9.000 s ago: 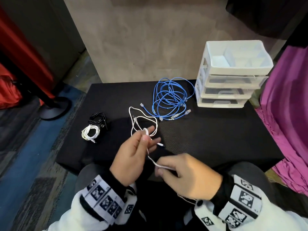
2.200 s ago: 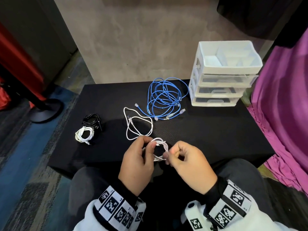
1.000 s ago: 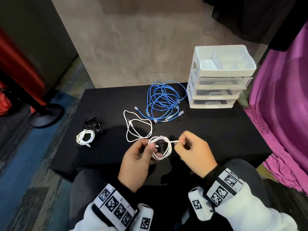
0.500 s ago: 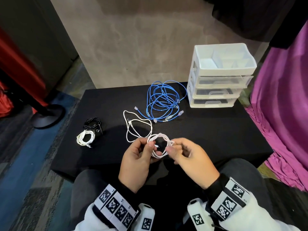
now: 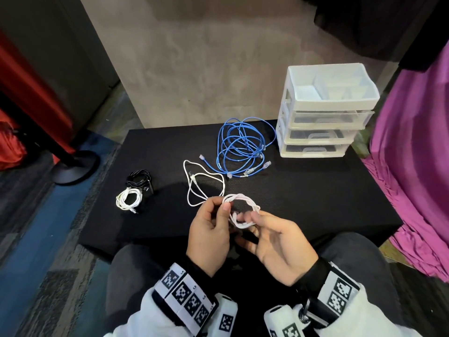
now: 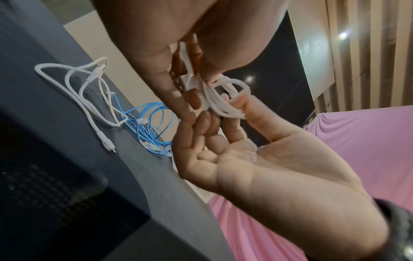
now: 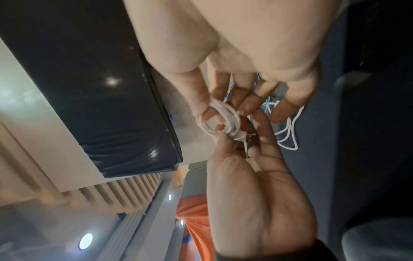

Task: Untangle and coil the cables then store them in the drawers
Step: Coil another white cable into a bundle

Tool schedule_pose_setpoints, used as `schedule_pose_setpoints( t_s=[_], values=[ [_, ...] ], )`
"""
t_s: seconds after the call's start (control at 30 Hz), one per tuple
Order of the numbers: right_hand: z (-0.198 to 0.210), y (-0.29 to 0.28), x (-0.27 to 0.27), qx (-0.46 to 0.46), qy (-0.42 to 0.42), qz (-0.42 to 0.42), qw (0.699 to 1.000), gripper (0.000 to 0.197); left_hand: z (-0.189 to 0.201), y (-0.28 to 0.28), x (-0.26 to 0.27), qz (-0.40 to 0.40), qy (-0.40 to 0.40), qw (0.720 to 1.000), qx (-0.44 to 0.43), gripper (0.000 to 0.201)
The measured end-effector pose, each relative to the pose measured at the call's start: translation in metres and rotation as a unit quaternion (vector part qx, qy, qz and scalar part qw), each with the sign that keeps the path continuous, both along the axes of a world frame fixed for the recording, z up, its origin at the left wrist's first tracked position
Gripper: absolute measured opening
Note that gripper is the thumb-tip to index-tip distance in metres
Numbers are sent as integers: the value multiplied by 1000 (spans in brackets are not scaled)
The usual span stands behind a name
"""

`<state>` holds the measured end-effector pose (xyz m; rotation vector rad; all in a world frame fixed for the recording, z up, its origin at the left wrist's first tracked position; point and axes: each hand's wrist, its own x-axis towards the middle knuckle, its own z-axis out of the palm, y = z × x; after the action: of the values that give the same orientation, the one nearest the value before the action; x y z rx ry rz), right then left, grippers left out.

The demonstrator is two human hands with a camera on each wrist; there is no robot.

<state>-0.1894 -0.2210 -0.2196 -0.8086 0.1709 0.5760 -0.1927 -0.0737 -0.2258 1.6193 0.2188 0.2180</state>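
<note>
White USB cable coil point(image 5: 239, 196), pinched by left hand point(image 5: 209, 229) fingers and right hand point(image 5: 279, 242) thumb: best tuck the plug point(image 6: 185, 84) snugly, keeping it tight.

Carpeted office-like room: patterned blue-grey carpet point(image 5: 36, 239), draped purple cloth point(image 5: 413, 166), low black table point(image 5: 315, 195), plastic drawer unit point(image 5: 335, 104).

Small white coil point(image 5: 241, 209), several tight loops, held in air over near edge of black mat point(image 5: 315, 198); left hand point(image 5: 209, 235) pinches it at USB plug, right hand point(image 5: 279, 244) nips opposite side. Loose white cable point(image 5: 205, 188) sprawls uncoiled mid-mat. Blue cables point(image 5: 240, 147) lie tangled behind it, just beside drawer unit point(image 5: 315, 132). Black coil point(image 5: 139, 179) and white bundle point(image 5: 128, 200) touch at mat's left. Three clear drawers shut; top tray open.
</note>
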Motion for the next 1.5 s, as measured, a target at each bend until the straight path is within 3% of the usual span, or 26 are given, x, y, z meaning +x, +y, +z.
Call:
schedule_pose_setpoints(
  t_s=[0.13, 0.2, 0.27, 0.4, 0.53, 0.7, 0.87, 1.0, 1.27, 1.5],
  values=[
    [0, 0, 0, 9, -15, 25, 1000, 10, 2, 1, -2, -15, 5, 1000, -4, 13],
    [-1, 1, 0, -69, -54, 27, 996, 5, 3, 4, -1, -3, 0, 1000, -11, 12],
    [-5, 1, 1, -144, -92, 12, 985, 14, 5, 8, -1, -6, -2, 1000, -17, 12],
    [-10, -4, 5, -189, -122, -42, 973, 16, 8, 9, -3, -20, 11, 998, -64, 13],
    [-13, 1, 6, -158, -104, -99, 977, 15, 9, 1, -4, -20, 25, 992, -118, 14],
    [-7, 6, 10, -51, -9, -146, 988, 30, 8, -13, -10, -40, 38, 988, -146, 13],
    [-6, -2, 14, -35, 40, -130, 990, 23, 0, -15, -14, -28, 65, 988, -140, 12],
    [-11, -2, 12, -118, -8, -73, 990, 27, -2, -9, -11, 0, 84, 989, -125, 12],
    [-6, -9, 12, -95, -86, 5, 992, 22, 2, 7, -6, -35, 125, 981, -148, 18],
    [-3, -15, 15, -132, -107, 45, 984, 17, 6, 7, -6, -43, 125, 980, -146, 15]
  ],
)
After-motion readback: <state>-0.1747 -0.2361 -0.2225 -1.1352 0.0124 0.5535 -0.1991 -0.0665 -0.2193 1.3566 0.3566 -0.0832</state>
